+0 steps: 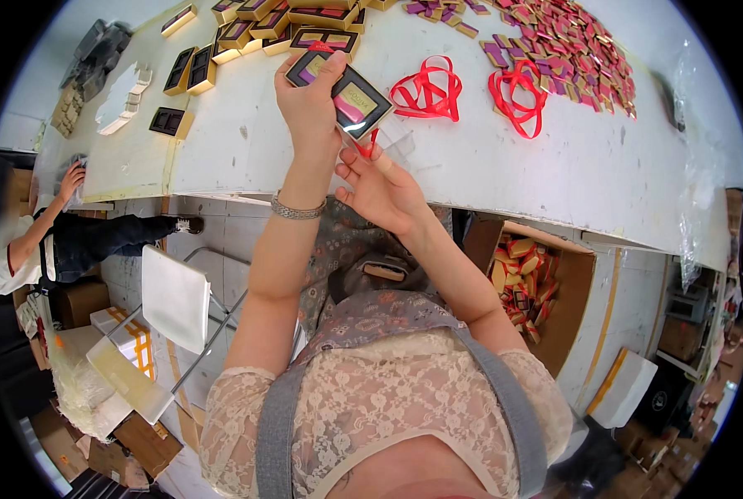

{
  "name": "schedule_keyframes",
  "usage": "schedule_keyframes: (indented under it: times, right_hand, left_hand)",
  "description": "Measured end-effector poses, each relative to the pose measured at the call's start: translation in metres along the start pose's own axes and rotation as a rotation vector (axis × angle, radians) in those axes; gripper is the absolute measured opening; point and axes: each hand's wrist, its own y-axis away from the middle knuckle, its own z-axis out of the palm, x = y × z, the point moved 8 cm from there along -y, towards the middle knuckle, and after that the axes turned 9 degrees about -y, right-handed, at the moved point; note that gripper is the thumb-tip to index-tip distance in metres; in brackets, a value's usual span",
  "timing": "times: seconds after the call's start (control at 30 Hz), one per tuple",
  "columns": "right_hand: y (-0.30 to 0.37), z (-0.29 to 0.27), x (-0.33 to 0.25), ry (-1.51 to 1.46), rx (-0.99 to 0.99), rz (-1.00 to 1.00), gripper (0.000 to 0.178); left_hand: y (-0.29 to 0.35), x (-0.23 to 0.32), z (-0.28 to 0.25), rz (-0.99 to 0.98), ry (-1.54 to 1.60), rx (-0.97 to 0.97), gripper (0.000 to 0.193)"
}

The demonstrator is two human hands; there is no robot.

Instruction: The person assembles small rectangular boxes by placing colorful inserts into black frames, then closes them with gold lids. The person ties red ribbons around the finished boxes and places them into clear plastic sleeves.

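My left hand (309,112), with a bracelet on its wrist, grips a small gold-edged chocolate box (380,106) tilted above the table's front edge. Its black insert carries a purple piece and a pink-and-gold piece, and a shiny clear cover seems to lie over them. Red ribbon (321,47) shows at the box's far end by my left fingers. Below the near corner, my right hand (386,190) pinches a red ribbon end (371,145) with its thumb and forefinger, the other fingers curled loosely. Clear plastic (399,140) lies just behind my right fingers.
Two tangles of red ribbon (428,91) (519,98) lie on the white table (247,170). Gold-and-black boxes (305,18) are piled at the back, small wrapped pieces (567,50) at back right. A carton (571,308) of ribboned boxes stands below right. A person (34,241) works at far left.
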Motion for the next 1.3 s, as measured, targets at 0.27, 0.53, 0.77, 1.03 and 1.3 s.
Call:
schedule_keyframes:
  times: [0.27,0.53,0.77,1.03,1.3]
  right_hand:
    - [0.010,-0.011,-0.032,0.030,0.091,-0.226,0.016]
    - [0.056,0.037,-0.082,0.908,0.213,-0.743,0.032]
    - [0.072,0.020,-0.083,1.145,0.218,-0.457,0.053]
    - [0.093,0.026,-0.084,1.204,0.183,-0.427,0.057]
    - [0.179,0.031,-0.162,1.847,0.226,0.164,0.028]
  left_hand:
    - [0.040,0.036,0.007,0.456,-0.234,0.039,0.063]
    - [0.061,0.013,-0.001,0.217,-0.194,-0.134,0.066]
    - [0.079,0.004,0.017,0.232,-0.331,-0.446,0.041]
    - [0.101,-0.007,0.029,0.467,-0.554,-0.537,0.049]
    - [0.114,0.003,0.011,0.336,-0.501,-0.576,0.059]
